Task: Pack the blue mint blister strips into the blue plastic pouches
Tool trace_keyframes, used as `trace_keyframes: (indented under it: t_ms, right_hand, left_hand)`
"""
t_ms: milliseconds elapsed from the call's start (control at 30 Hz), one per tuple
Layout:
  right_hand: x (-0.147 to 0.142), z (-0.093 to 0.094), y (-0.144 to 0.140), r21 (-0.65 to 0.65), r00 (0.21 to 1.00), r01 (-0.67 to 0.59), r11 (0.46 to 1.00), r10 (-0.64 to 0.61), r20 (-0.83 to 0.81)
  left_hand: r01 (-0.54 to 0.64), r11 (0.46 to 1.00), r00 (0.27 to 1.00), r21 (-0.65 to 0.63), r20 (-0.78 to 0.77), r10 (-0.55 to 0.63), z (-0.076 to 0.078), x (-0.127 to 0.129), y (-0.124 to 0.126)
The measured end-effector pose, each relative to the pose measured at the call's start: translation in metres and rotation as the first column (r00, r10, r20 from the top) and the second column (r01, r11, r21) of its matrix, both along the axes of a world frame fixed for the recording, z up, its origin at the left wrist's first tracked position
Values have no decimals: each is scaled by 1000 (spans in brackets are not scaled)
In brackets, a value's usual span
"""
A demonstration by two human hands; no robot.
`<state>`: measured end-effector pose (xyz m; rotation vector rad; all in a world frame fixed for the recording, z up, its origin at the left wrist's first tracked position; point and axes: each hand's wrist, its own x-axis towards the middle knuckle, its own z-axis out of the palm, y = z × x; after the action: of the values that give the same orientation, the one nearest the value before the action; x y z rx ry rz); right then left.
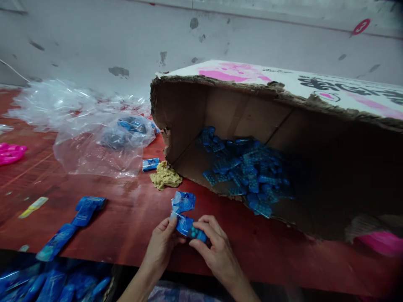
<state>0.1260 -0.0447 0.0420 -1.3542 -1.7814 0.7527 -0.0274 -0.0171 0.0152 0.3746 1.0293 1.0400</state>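
Hands, both at the near edge of the surface (126,235) (red-brown, glossy). Left hand (162,247) pinches the left end of a packet (189,226); right hand (212,247) grips its right end, fingers curled over a blue piece with round studs. Packet: clear wrap with blue contents, held just above the surface between the two hands, its upper flap sticking up away from the fingers.

Packs (56,285), blue, heaped below the near edge at lower left (blurred, count not readable).

Sleeves (72,224), blue, flat, lying in a slanted line on the surface left of the hands, well apart from them.

Strip (33,206), yellowish, small, left of the sleeves.

Rag (165,176), tan, crumpled, beyond the hands and touching the box's near corner.

Small pack (150,164), blue, just left of the rag.

Box (283,126), cardboard, tipped on its side with its torn mouth facing the camera; white top face with pink and black print. Inside, on its lower wall: pile (245,172) of blue studded pieces.

Bags (94,130), clear plastic, loose and crumpled at mid-left; one holds some blue items.

Pink item (11,153), at the far left edge (partly cut off).

Pink object (382,243), lower right, beneath the box's edge.
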Motion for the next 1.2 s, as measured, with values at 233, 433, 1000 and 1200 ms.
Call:
trace_keyframes:
  t_ms: [233, 433, 1000, 1200]
  right_hand:
    - [-19, -37, -7, 192, 989, 78, 978, -100, 107]
    - [-17, -26, -6, -45, 958, -30, 999, 16, -285]
    - [-5, -29, 4, -314, 609, -358, 879, -35, -792]
    - [-8, -31, 4, -271, 520, -413, 870, -19, -854]
  left_hand:
    - [-30, 989, 989, -147, 141, 51, 2, 6, -1]
    - [84, 985, 983, -151, 177, -57, 3, -2, 0]
    - [382, 921, 831, 73, 410, -377, 10, -8, 3]
    - [350, 936, 857, 45, 389, -339, 12, -4, -3]
